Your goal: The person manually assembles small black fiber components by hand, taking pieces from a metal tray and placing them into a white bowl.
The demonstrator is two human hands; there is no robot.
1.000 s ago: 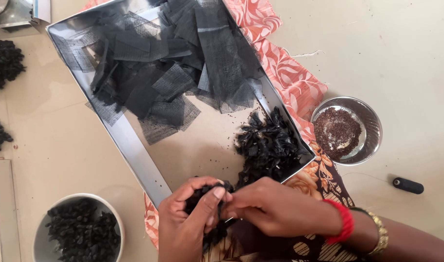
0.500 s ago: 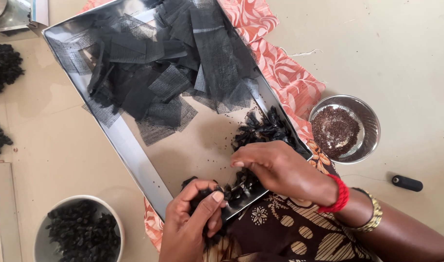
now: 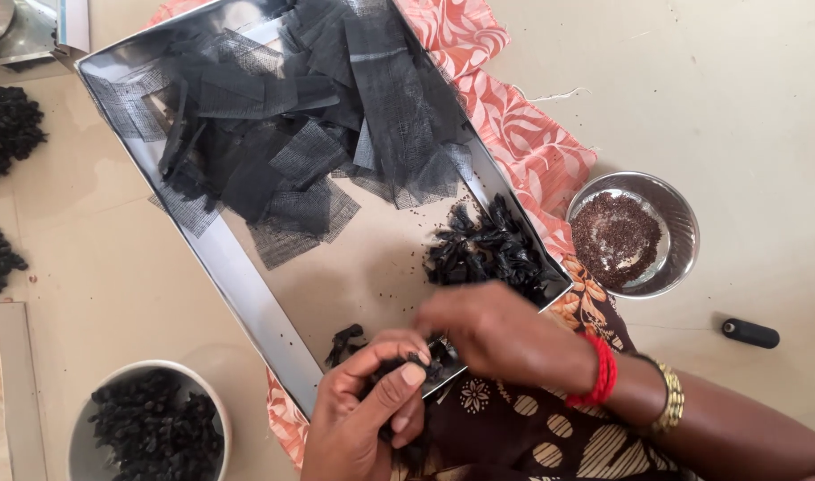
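In the head view, the thing in hand is a small black bundle (image 3: 406,370), dark, crumpled and matte, like a bit of netting gathered tight. It sits at the near corner of a rectangular steel tray (image 3: 247,294), just over the tray's near rim.

The left hand (image 3: 367,414) is curled closed round the bundle, thumb pressed across the top and fingers folded beneath, so most of the bundle is hidden. The right hand (image 3: 501,334) lies palm down just beside it, its fingertips meeting the bundle at the left thumb; the hand is blurred, so whether those fingers pinch the bundle or only touch it cannot be told. A red bangle and a gold-coloured one circle the right wrist.

The tray is shiny metal with a flat, dull floor dusted with dark specks. A pile of cut black mesh squares (image 3: 309,134), thin and see-through at their edges, fills its far half. A heap of finished black bundles (image 3: 488,249) lies against the right rim. A loose bundle (image 3: 343,340) rests near the left hand.

Beyond the tray's right rim stands a round steel bowl of brown seeds (image 3: 635,233). By the near left corner a white bowl (image 3: 149,428) holds more black bundles.
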